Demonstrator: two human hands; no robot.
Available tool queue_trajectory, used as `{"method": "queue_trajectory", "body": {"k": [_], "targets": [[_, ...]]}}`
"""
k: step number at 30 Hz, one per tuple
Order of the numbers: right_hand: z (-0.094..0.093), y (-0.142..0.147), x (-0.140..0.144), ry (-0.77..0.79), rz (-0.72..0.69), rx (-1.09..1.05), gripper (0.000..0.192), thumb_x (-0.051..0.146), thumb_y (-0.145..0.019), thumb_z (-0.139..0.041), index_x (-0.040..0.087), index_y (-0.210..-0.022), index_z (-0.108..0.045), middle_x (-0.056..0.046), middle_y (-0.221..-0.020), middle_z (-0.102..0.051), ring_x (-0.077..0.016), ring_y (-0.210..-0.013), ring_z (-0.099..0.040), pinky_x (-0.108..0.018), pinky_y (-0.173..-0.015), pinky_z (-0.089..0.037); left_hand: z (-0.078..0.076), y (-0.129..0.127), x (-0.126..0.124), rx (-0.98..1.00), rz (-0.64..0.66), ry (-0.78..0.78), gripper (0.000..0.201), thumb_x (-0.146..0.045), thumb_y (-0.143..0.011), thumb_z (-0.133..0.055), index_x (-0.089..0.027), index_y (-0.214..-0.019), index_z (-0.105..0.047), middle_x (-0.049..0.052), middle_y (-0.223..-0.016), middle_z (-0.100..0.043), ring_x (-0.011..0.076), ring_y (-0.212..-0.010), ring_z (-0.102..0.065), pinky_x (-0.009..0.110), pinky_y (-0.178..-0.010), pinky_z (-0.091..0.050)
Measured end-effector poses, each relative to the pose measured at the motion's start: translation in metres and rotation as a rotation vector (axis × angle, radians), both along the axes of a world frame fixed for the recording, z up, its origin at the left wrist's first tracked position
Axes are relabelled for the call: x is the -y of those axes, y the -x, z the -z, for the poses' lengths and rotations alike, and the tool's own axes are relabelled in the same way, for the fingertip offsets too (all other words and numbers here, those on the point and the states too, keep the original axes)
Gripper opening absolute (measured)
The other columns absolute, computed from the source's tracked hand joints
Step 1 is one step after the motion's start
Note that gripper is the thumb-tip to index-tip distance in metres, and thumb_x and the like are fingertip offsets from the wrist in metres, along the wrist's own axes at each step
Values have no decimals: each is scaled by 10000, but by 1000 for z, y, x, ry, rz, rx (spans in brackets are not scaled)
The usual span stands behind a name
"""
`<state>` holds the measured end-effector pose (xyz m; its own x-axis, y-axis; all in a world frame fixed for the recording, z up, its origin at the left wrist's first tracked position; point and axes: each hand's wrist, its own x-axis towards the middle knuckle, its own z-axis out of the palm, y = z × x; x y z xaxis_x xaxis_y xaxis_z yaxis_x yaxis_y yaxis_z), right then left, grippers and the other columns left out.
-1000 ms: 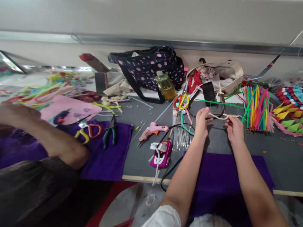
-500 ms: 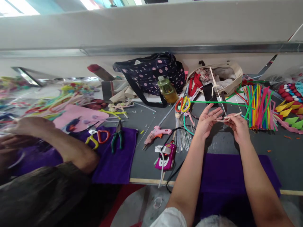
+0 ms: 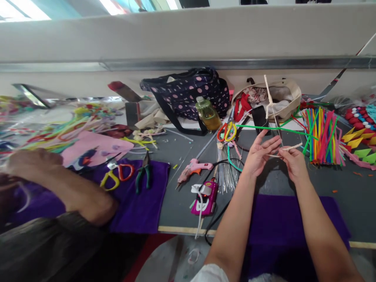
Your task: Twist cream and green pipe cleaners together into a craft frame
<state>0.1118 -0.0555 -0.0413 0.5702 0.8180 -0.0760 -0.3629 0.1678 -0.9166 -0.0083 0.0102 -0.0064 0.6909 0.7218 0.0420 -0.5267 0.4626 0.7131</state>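
Observation:
My left hand (image 3: 260, 156) pinches the lower part of a thin metal wire and one end of a cream pipe cleaner, its upper fingers stretched out. Close beside it, my right hand (image 3: 293, 161) has thumb and fingertips closed on the cream pipe cleaner (image 3: 295, 147), whose free end sticks out to the right. The wire (image 3: 275, 119) slants up from between my hands. At its top is a cream fuzzy piece (image 3: 268, 98) with a short crosspiece. The exact spot where pipe cleaner meets wire is hidden by my fingers.
Bundled coloured pipe cleaners (image 3: 323, 135) lie right of my hands, a green one (image 3: 276, 127) behind them. Leftward are scissors (image 3: 227, 131), metal wires (image 3: 227, 172), a pink glue gun (image 3: 194, 168), a magenta device (image 3: 205, 197) and pliers (image 3: 143, 172). A co-worker's arm (image 3: 67, 184) is far left.
My right fingers have closed in nearer my left hand along the pipe cleaner. The wire's top piece has shifted slightly right and now stands more upright. The co-worker's arm has moved a little.

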Motion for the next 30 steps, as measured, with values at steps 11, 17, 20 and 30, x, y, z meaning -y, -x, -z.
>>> {"method": "queue_trajectory", "body": {"k": [11, 17, 20, 30], "targets": [[-1, 2, -2, -8, 161, 205, 230, 335, -627, -776, 171, -749, -672, 20, -676, -646, -115, -615, -556, -262, -641, -442, -4, -4, 5, 3, 5, 38, 764, -96, -693, -640, -233, -1384, -344, 136, -1238, -624, 264, -1197, -564, 428, -1043, -375], [-1, 4, -3, -6, 115, 138, 244, 339, -618, -789, 176, -760, -676, 16, -679, -648, -118, -614, -568, -265, -636, -448, -3, -5, 5, 7, 8, 40, 767, -80, -695, -609, -247, -1391, -334, 127, -1235, -627, 259, -1200, -563, 421, -1034, -380], [-1, 3, -2, 2, 140, 190, 234, 343, -623, -790, 174, -738, -675, 23, -648, -636, -114, -599, -552, -262, -628, -440, -3, -5, 5, 6, 20, 38, 769, -78, -685, -601, -248, -1389, -343, 124, -1225, -634, 262, -1194, -567, 425, -1031, -381], [-14, 4, 9, 7, -114, 322, 194, 356, -687, -765, 200, -785, -703, -3, -750, -692, -146, -692, -603, -285, -686, -479, 9, -1, -6, -66, -52, 113, 503, -159, -632, -771, -168, -1113, -626, 103, -1103, -689, 187, -934, -677, 320, -882, -489]]}}
